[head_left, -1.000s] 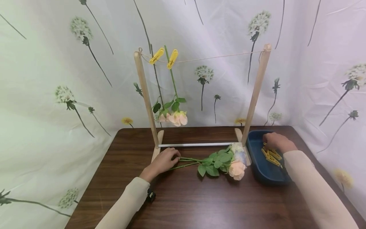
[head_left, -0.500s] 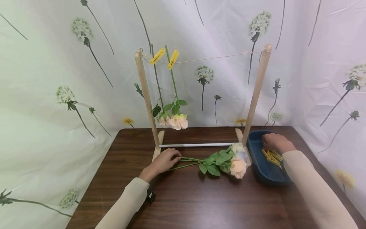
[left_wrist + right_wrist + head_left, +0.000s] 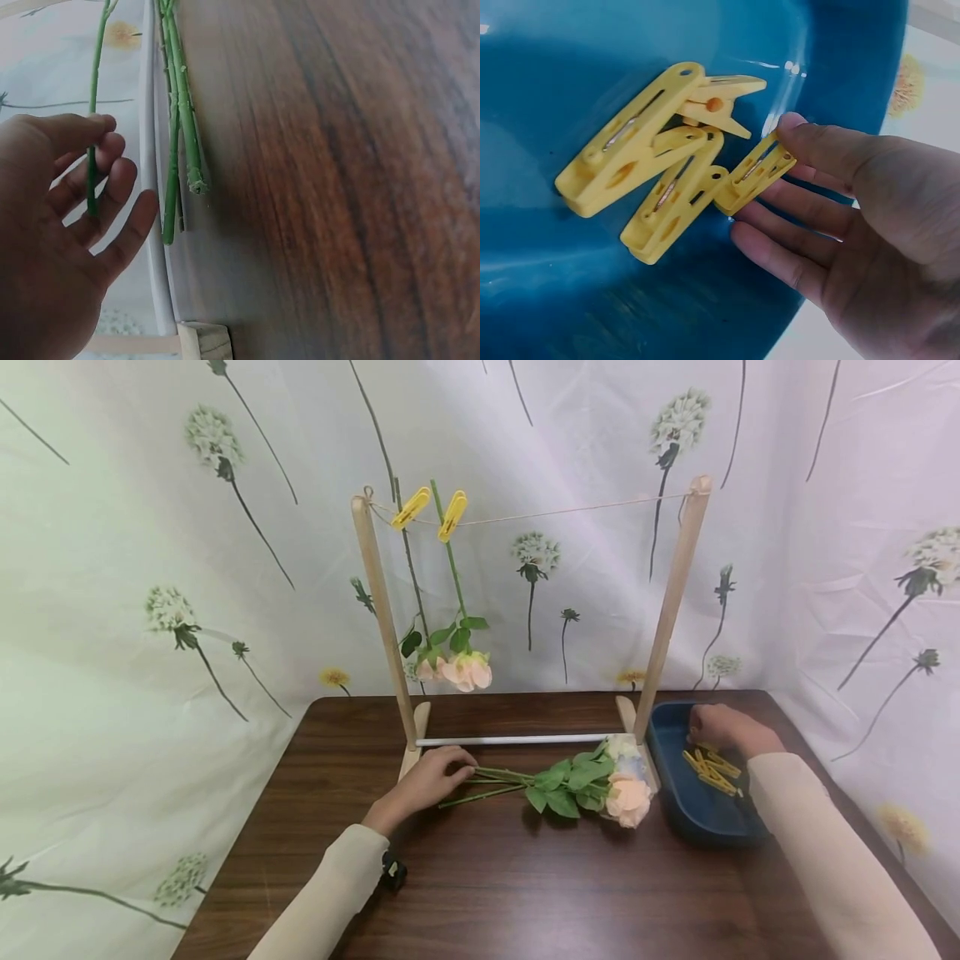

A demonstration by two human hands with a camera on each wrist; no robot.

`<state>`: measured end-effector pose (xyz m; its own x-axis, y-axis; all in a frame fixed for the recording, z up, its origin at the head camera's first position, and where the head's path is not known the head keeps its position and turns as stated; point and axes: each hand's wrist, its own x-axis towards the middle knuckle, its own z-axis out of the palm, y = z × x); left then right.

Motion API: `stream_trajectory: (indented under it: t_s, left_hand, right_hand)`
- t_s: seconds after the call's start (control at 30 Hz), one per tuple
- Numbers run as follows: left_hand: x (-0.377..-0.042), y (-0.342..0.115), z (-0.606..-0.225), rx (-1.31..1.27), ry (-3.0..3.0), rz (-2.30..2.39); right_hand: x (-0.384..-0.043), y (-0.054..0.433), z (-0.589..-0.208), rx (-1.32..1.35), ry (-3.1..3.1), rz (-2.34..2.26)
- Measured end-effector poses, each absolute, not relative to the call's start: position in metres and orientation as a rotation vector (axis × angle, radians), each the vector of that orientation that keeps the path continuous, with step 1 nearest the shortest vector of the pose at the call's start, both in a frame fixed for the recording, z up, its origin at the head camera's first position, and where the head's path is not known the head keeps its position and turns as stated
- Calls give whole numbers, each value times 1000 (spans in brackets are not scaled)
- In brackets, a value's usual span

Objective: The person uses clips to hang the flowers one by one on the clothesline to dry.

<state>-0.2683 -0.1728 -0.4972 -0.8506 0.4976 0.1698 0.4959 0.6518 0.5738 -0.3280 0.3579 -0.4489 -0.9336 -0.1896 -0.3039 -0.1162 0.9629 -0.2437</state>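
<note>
My left hand pinches a green flower stem between thumb and index finger, the other fingers loosely spread. Several more cut stems lie on the table beside it. They lead to leaves and pale rose heads, a peach rose in front and a bluish-white one behind. In the blue tub, my right hand holds a small yellow clothespin between thumb and fingers. Several other yellow clothespins lie in a pile against it.
A wooden frame, with a left post and right post, carries a string. Two yellow clothespins clip peach roses upside down near its left end. A white rod joins the feet. A floral cloth hangs behind.
My right hand has shifted slightly right in the tub, and the clothespins under it have moved a little. My left hand is nearly still; the peach rose on the table has turned slightly.
</note>
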Motion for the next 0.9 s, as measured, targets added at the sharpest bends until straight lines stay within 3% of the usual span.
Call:
stream_trajectory:
  t_s: [0.9]
  left_hand:
    - [-264,-173,-475,526,2329,1737]
  right_hand:
    - [-322,351,-424,-189,2855,-662]
